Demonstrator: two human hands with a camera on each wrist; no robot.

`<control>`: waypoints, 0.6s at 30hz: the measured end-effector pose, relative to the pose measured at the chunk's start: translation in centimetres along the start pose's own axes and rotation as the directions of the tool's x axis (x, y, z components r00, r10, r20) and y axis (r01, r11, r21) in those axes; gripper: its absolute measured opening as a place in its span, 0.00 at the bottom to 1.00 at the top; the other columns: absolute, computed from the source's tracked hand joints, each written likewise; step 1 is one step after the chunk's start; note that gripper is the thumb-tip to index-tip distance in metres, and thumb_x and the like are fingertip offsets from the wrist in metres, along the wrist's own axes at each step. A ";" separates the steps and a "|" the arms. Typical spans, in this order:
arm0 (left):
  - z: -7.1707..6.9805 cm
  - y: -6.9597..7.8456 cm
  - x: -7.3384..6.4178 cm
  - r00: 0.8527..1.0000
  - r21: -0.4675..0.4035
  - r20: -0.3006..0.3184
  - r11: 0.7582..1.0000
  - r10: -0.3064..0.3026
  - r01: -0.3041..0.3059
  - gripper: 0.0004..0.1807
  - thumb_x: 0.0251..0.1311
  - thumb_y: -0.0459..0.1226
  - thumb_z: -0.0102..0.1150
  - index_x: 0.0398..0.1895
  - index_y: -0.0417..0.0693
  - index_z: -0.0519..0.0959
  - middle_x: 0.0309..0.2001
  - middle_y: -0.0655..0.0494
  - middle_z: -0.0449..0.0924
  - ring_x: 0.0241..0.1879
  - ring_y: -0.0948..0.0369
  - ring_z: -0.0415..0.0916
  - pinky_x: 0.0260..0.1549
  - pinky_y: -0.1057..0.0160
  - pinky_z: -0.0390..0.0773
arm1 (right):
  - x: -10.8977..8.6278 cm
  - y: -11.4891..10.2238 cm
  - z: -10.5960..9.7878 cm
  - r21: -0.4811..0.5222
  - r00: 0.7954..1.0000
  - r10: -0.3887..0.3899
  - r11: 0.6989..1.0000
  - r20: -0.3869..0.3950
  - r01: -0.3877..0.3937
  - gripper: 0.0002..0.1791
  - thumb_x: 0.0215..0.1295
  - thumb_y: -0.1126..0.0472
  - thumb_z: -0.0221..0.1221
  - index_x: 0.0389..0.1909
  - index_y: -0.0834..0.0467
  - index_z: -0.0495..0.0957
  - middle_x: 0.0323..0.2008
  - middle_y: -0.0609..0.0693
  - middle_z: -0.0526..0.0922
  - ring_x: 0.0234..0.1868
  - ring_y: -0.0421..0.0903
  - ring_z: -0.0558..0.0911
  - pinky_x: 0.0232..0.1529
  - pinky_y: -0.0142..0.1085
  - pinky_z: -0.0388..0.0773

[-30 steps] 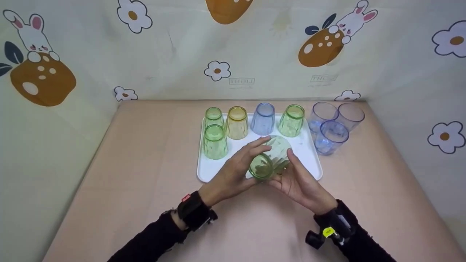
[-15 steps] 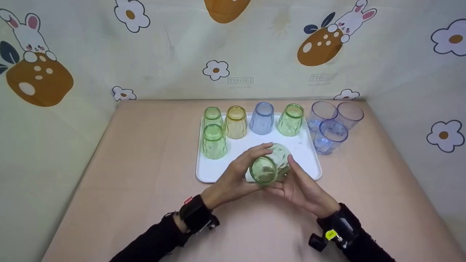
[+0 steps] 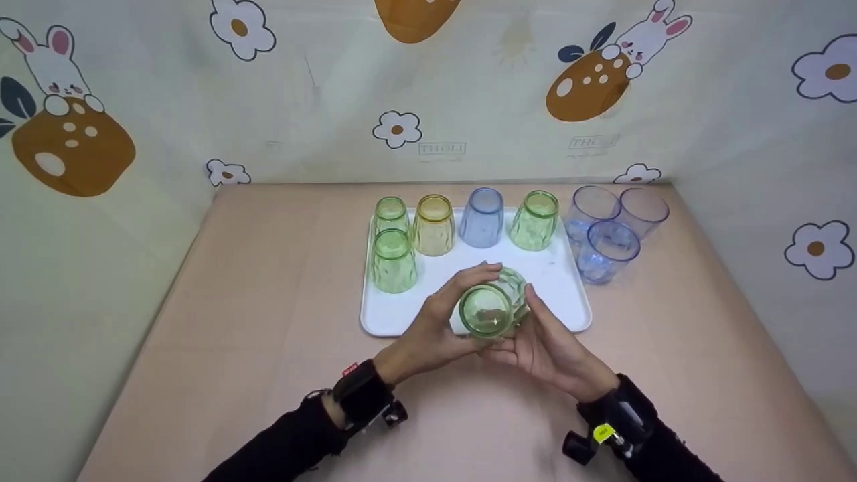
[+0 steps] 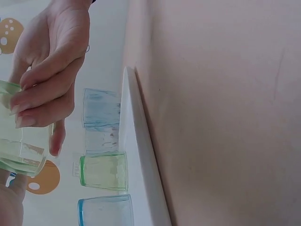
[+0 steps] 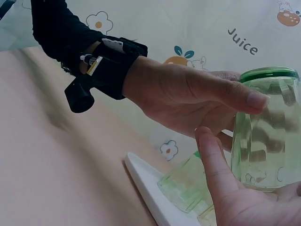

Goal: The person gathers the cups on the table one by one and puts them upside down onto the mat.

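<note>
A pale green glass is held between both hands above the front of the white tray. Its darker ringed end tilts toward the head camera. My left hand curls round its left side, fingers over the top and thumb below. On the other side my right hand grips it with the thumb near its far end and fingers underneath. The hands partly hide the glass's wall. Both wrist views also show the held glass, with its green ring at the top of the glass in the right wrist view.
Along the tray's back stand a green glass, a yellow glass, a blue glass and another green glass. A further green glass is at the tray's left. Three bluish glasses cluster beside its right edge.
The green glass has tipped so its ringed end faces the head camera more squarely. Both hands have come slightly nearer the person, still holding it. The other glasses have stayed put.
</note>
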State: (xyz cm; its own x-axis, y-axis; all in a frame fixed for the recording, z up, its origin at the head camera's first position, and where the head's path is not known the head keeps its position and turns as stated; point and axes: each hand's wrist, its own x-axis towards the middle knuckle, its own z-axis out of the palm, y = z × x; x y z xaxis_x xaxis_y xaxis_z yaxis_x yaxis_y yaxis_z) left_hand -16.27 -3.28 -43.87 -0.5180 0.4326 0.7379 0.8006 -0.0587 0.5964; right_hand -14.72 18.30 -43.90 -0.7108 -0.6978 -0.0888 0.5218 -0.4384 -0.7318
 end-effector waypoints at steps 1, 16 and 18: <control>0.0 -0.1 0.0 1.000 -0.001 0.002 1.000 0.007 -0.007 0.47 0.45 0.26 0.80 0.69 0.40 0.63 0.70 0.41 0.66 0.72 0.42 0.60 0.70 0.45 0.57 | 0.0 0.0 0.0 -0.005 1.000 0.000 1.000 -0.002 0.000 0.42 0.78 0.33 0.36 0.80 0.52 0.35 0.63 0.68 0.73 0.60 0.60 0.79 0.65 0.52 0.68; -2.3 -1.0 0.7 0.985 0.089 -0.112 0.985 -0.135 0.145 0.47 0.54 0.35 0.78 0.75 0.45 0.61 0.71 0.53 0.67 0.70 0.55 0.64 0.68 0.52 0.64 | -1.6 -1.9 -2.5 -0.098 0.966 -0.080 0.994 -0.245 0.058 0.39 0.84 0.44 0.36 0.74 0.75 0.47 0.70 0.77 0.58 0.68 0.63 0.70 0.70 0.48 0.63; -2.7 -1.3 0.8 0.977 0.098 -0.145 0.981 -0.155 0.170 0.46 0.56 0.37 0.76 0.74 0.43 0.61 0.70 0.53 0.67 0.70 0.55 0.64 0.68 0.53 0.64 | -2.1 -2.3 -2.8 -0.090 0.963 -0.091 0.993 -0.255 0.070 0.38 0.84 0.46 0.36 0.74 0.75 0.46 0.70 0.78 0.56 0.68 0.63 0.70 0.70 0.48 0.62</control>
State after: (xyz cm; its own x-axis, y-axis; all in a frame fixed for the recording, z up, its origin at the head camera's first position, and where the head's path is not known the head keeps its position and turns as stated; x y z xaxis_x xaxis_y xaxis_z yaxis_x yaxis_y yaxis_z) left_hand -18.55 -5.22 -43.19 -0.6738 0.3012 0.6747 0.7265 0.1039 0.6792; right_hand -15.77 22.33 -43.97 -0.8521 -0.4871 -0.1915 0.4262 -0.4335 -0.7940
